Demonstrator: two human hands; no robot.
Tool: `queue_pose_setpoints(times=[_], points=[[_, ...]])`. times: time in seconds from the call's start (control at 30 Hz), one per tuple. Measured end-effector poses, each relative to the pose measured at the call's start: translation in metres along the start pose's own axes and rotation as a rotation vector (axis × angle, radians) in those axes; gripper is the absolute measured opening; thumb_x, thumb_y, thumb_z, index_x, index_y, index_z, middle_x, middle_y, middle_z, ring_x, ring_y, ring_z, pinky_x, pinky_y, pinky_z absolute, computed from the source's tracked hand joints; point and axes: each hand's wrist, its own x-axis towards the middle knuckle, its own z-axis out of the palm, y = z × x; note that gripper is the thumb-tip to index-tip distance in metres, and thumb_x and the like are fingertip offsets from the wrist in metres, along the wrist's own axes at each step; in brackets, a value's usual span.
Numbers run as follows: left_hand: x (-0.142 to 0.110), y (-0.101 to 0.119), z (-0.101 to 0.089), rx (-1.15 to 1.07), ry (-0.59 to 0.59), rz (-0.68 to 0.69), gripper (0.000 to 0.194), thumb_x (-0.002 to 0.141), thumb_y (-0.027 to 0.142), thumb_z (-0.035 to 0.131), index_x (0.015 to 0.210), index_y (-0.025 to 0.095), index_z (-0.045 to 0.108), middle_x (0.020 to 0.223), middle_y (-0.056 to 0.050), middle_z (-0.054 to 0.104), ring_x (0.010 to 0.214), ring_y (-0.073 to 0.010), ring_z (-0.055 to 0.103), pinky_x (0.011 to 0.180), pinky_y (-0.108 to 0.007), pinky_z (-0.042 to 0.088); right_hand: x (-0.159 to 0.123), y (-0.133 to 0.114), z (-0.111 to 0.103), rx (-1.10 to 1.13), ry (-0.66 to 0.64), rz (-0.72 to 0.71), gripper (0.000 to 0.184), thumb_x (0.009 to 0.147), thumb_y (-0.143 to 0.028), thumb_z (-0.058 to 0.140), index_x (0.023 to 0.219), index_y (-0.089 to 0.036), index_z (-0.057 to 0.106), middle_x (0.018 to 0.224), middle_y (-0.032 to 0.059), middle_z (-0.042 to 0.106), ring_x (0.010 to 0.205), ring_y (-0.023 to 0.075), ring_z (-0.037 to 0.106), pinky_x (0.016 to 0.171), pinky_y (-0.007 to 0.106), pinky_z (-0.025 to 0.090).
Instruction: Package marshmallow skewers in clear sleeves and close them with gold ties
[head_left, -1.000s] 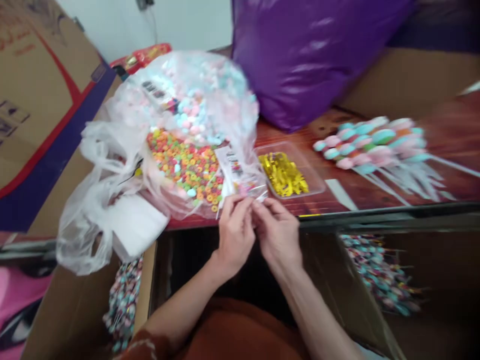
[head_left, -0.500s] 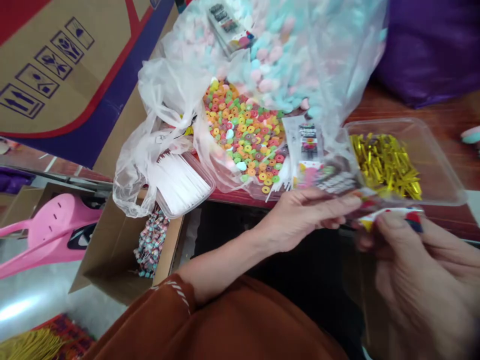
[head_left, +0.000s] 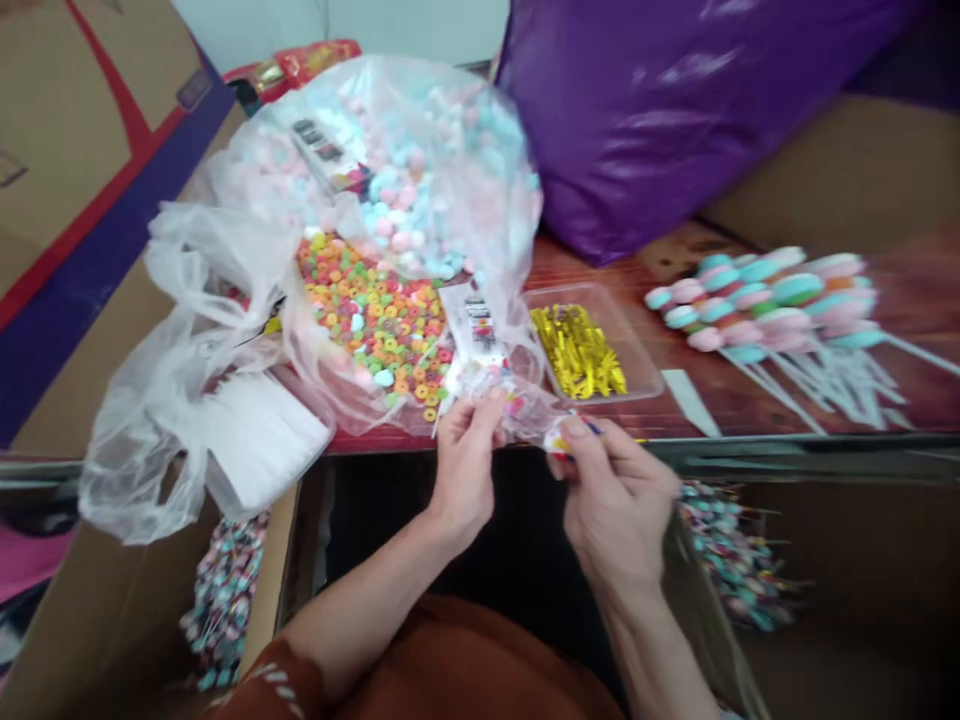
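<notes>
My left hand (head_left: 466,470) pinches a small clear wrapper (head_left: 517,408) with something colourful inside, at the table's front edge. My right hand (head_left: 611,495) is closed on the wrapper's other end, where a small white, red and blue piece (head_left: 559,437) shows at the thumb tip. Just behind the hands lie a clear bag of coloured ring sweets (head_left: 375,325) and a bigger clear bag of pink and blue sweets (head_left: 420,170). A clear tray of gold twist ties (head_left: 579,350) sits right of them.
Finished lollipops on white sticks (head_left: 765,300) lie on the wooden table (head_left: 675,255) at right. A purple bag (head_left: 675,110) stands behind. Cardboard boxes with wrapped lollipops sit below the table at left (head_left: 225,590) and right (head_left: 731,550). A tub of white sticks (head_left: 255,440) is at left.
The view swung left and close, then back. My right hand moved right of the left, drawing out the wrapper's end with the small coloured piece. My left hand stays at the table edge.
</notes>
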Motion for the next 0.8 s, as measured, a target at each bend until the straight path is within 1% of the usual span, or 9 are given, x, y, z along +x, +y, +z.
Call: queue_pose_setpoints(times=[0.07, 0.13, 0.23, 0.33, 0.43, 0.5, 0.6, 0.67, 0.8], points=[[0.0, -0.001, -0.001, 0.048, -0.022, 0.014, 0.039, 0.073, 0.043, 0.081, 0.059, 0.017, 0.057, 0.057, 0.005, 0.048, 0.055, -0.0063, 0.04, 0.054, -0.02, 0.036, 0.002, 0.0, -0.001, -0.045, 0.002, -0.025, 0.041, 0.09, -0.044, 0.067, 0.061, -0.019, 0.053, 0.058, -0.0041, 0.045, 0.054, 0.0105, 0.04, 0.053, 0.026, 0.034], [0.002, -0.001, -0.003, 0.097, -0.035, 0.011, 0.035, 0.073, 0.043, 0.082, 0.063, 0.016, 0.062, 0.06, 0.004, 0.051, 0.057, -0.007, 0.043, 0.055, -0.02, 0.038, 0.003, 0.001, -0.005, -0.085, -0.042, -0.024, 0.039, 0.091, -0.044, 0.065, 0.063, -0.019, 0.056, 0.059, -0.0038, 0.046, 0.055, 0.0107, 0.04, 0.053, 0.025, 0.034], [0.006, 0.002, -0.005, 0.107, -0.026, -0.032, 0.03, 0.068, 0.038, 0.086, 0.063, 0.015, 0.066, 0.059, 0.004, 0.052, 0.056, -0.0065, 0.044, 0.054, -0.02, 0.038, 0.004, 0.003, -0.013, -0.071, -0.114, 0.002, 0.032, 0.093, -0.042, 0.064, 0.072, -0.018, 0.062, 0.064, -0.003, 0.05, 0.057, 0.0112, 0.042, 0.054, 0.025, 0.036], [0.01, 0.003, -0.005, 0.049, 0.009, -0.074, 0.028, 0.062, 0.033, 0.09, 0.064, 0.015, 0.069, 0.062, 0.004, 0.056, 0.056, -0.0055, 0.045, 0.055, -0.019, 0.039, 0.005, 0.006, -0.016, -0.023, -0.11, 0.021, 0.029, 0.092, -0.041, 0.066, 0.073, -0.018, 0.063, 0.065, -0.0028, 0.051, 0.057, 0.0109, 0.042, 0.055, 0.026, 0.036], [0.008, 0.002, -0.002, -0.012, 0.036, -0.093, 0.029, 0.06, 0.03, 0.091, 0.064, 0.015, 0.067, 0.065, 0.003, 0.06, 0.057, -0.0051, 0.047, 0.058, -0.019, 0.041, 0.005, 0.008, -0.012, 0.053, -0.067, 0.057, 0.033, 0.089, -0.042, 0.07, 0.068, -0.019, 0.06, 0.063, -0.0029, 0.05, 0.056, 0.011, 0.041, 0.052, 0.025, 0.035], [0.006, 0.001, 0.0, -0.042, 0.057, -0.082, 0.032, 0.06, 0.03, 0.091, 0.062, 0.015, 0.063, 0.064, 0.004, 0.059, 0.057, -0.0046, 0.047, 0.059, -0.018, 0.041, 0.004, 0.009, -0.007, 0.112, -0.048, 0.086, 0.035, 0.088, -0.043, 0.071, 0.065, -0.019, 0.059, 0.061, -0.0032, 0.049, 0.055, 0.0106, 0.039, 0.049, 0.025, 0.033], [0.002, 0.001, 0.002, -0.063, 0.083, -0.025, 0.035, 0.064, 0.035, 0.09, 0.061, 0.015, 0.06, 0.06, 0.006, 0.053, 0.055, -0.0043, 0.045, 0.058, -0.018, 0.04, 0.003, 0.006, -0.001, 0.157, -0.052, 0.108, 0.036, 0.089, -0.044, 0.07, 0.065, -0.018, 0.059, 0.061, -0.0034, 0.049, 0.052, 0.0095, 0.039, 0.046, 0.024, 0.032], [0.001, 0.002, 0.002, -0.038, 0.066, 0.0, 0.035, 0.066, 0.038, 0.088, 0.063, 0.016, 0.063, 0.06, 0.006, 0.053, 0.055, -0.0047, 0.045, 0.056, -0.018, 0.041, 0.004, 0.004, 0.0, 0.142, -0.057, 0.089, 0.038, 0.09, -0.044, 0.068, 0.064, -0.018, 0.058, 0.059, -0.0041, 0.047, 0.051, 0.009, 0.039, 0.046, 0.023, 0.033], [0.002, 0.006, -0.001, 0.024, 0.013, -0.064, 0.03, 0.063, 0.037, 0.09, 0.073, 0.015, 0.072, 0.07, 0.002, 0.066, 0.06, -0.0066, 0.054, 0.058, -0.019, 0.045, 0.006, 0.0, -0.005, 0.061, -0.11, 0.048, 0.038, 0.09, -0.044, 0.067, 0.064, -0.018, 0.056, 0.058, -0.0047, 0.043, 0.052, 0.0094, 0.038, 0.048, 0.023, 0.033]])
